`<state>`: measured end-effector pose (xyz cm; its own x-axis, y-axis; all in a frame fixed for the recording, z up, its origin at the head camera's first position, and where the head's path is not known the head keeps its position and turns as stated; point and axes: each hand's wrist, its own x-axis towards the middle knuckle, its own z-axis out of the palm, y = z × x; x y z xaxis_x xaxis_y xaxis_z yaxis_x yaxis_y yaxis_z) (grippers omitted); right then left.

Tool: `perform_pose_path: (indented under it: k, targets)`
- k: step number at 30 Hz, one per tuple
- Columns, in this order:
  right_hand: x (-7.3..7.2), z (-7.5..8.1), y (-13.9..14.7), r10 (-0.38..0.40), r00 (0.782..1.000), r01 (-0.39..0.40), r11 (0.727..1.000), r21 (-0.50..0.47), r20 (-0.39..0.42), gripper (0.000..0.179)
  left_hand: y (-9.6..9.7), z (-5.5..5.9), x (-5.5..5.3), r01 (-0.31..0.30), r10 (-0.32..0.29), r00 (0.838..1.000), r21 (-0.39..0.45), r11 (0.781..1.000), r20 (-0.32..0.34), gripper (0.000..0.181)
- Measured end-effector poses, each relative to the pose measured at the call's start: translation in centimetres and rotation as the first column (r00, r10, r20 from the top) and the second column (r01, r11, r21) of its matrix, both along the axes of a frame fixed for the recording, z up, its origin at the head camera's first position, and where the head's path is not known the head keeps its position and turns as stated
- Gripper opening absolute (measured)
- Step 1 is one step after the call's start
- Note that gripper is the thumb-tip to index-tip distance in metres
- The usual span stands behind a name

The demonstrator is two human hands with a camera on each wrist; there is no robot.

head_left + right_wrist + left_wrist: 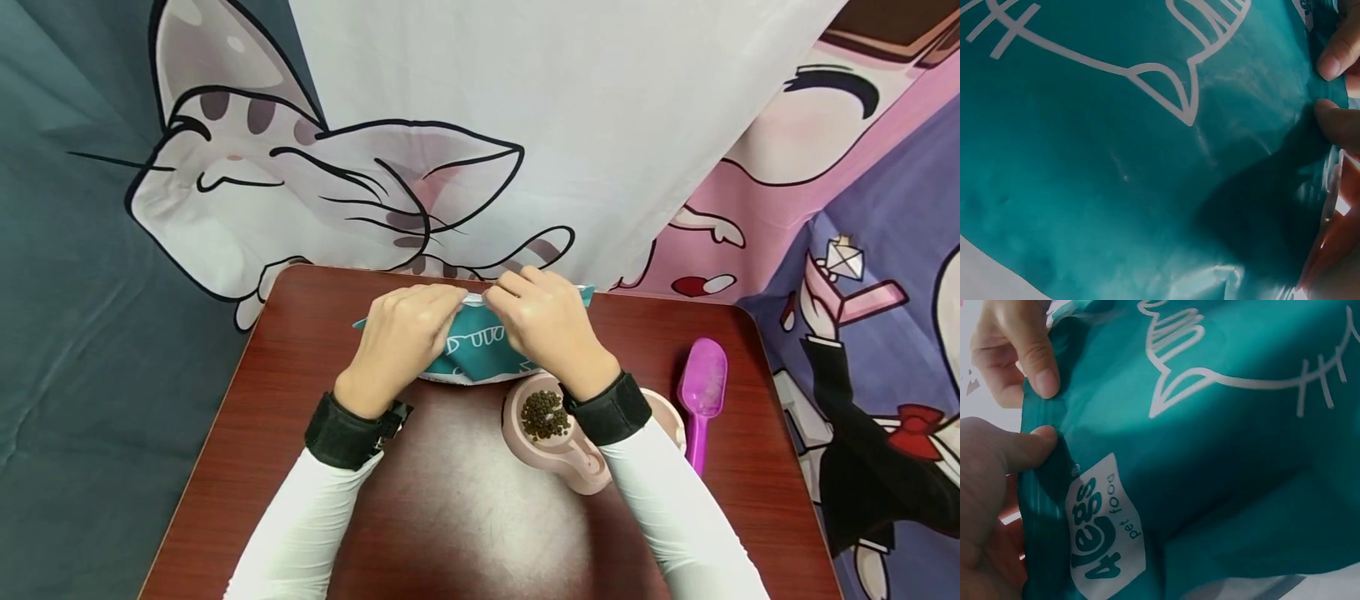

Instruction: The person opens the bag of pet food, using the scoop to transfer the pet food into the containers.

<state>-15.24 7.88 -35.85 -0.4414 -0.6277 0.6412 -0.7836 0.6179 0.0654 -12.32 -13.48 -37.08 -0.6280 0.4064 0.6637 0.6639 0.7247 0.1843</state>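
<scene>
A teal pet food bag (476,346) with white line drawings stands near the table's back edge. My left hand (405,337) pinches its top edge, thumb on the near face and fingers behind. Close beside it, my right hand (543,321) pinches the same edge. In the left wrist view both thumbs press the bag (1241,437) near its rim, above a white "4legs pet food" label (1107,531). The right wrist view shows the thumbs almost meeting, with the rim of the bag (1116,187) parted a little on one side.
A pink scoop-shaped bowl (525,442) with dark pellets (545,415) sits before the bag, partly under my right wrist. Another pale bowl (663,417) is half hidden by that arm. A purple scoop (703,387) lies at the right of the brown table (300,467).
</scene>
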Motion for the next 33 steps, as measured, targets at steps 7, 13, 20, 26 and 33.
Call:
perform_pose_path:
  k: [7,13,20,26,33]
  targets:
    - [-0.1,-0.2,-0.4,-0.003,1.000,0.003,1.000,-0.005,-0.010,0.012,0.4,0.0,-0.1,0.014,-0.014,1.000,0.015,1.000,-0.021,0.016]
    - [-0.3,-0.6,-0.7,-0.002,0.999,0.001,1.000,-0.014,-0.046,0.020,0.5,-0.2,-0.2,0.013,-0.012,1.000,0.039,0.999,-0.021,0.016]
    - [-0.2,-0.2,-0.3,-0.012,1.000,0.012,1.000,0.016,0.019,0.014,0.6,-0.1,-0.2,0.000,0.000,1.000,0.031,1.000,-0.010,0.016]
    - [0.3,0.1,0.5,-0.049,0.999,0.049,0.999,0.010,-0.002,0.015,0.4,-0.1,-0.1,0.005,-0.005,1.000,0.013,1.000,0.004,0.017]
    - [-0.2,-0.7,0.5,0.006,0.996,-0.011,0.998,-0.057,-0.085,0.017,0.2,-0.3,0.1,0.035,-0.037,0.999,-0.038,0.999,-0.031,0.021]
